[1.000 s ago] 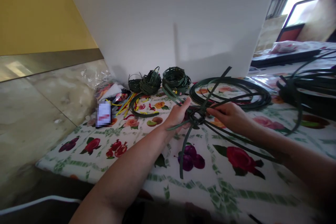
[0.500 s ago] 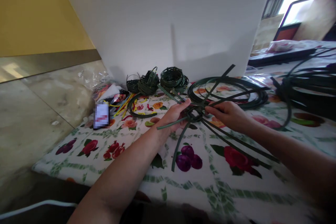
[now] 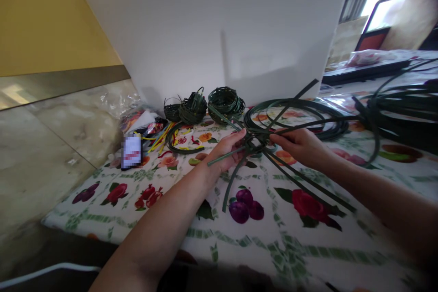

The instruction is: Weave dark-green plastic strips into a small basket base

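Note:
Both hands hold a small woven knot of dark green strips just above the fruit-print tablecloth. My left hand grips the knot's left side, fingers curled round the strips. From the right, my right hand pinches the same knot. Long loose strip ends fan out from the knot toward me and to the right. One strip end sticks up toward the back.
A large coil of green strip lies behind the hands. Small woven green pieces sit by the white board. Coloured strips and a plastic bag lie at the left. More dark coils fill the right side.
The knot and both hands have shifted slightly away from me and up. The loose strip ends have swung with it.

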The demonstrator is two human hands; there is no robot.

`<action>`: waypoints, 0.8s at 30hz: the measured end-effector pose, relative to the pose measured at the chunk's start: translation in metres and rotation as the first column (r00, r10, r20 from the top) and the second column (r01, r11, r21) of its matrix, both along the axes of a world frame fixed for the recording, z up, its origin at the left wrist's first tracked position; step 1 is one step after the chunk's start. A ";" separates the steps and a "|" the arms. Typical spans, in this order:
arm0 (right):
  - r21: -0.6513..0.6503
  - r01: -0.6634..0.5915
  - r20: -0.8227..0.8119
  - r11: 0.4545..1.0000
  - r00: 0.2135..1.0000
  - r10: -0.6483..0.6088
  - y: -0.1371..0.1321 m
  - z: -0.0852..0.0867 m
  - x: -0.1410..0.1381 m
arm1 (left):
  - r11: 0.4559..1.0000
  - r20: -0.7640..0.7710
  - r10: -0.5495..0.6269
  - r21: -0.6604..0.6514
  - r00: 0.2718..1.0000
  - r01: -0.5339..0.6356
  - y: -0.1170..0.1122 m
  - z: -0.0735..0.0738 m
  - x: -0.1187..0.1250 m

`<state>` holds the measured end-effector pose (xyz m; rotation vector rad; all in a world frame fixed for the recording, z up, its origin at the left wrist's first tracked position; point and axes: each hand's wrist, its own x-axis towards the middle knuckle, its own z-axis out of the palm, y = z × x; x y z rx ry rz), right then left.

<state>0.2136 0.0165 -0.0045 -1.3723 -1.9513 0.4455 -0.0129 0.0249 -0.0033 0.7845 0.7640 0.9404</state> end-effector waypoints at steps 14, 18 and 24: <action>-0.075 -0.008 -0.147 0.997 0.989 -0.003 -0.002 -0.001 0.001 | 0.998 -0.022 -0.063 -0.001 0.998 0.063 0.005 -0.007 -0.003; -0.113 -0.020 -0.182 0.993 0.983 -0.001 -0.004 0.000 0.000 | 0.997 -0.024 -0.069 -0.023 0.997 0.069 0.008 -0.008 -0.004; -0.139 -0.079 -0.205 0.987 0.978 0.050 0.000 -0.005 0.003 | 0.998 -0.028 -0.058 -0.041 0.998 0.056 0.007 -0.006 -0.005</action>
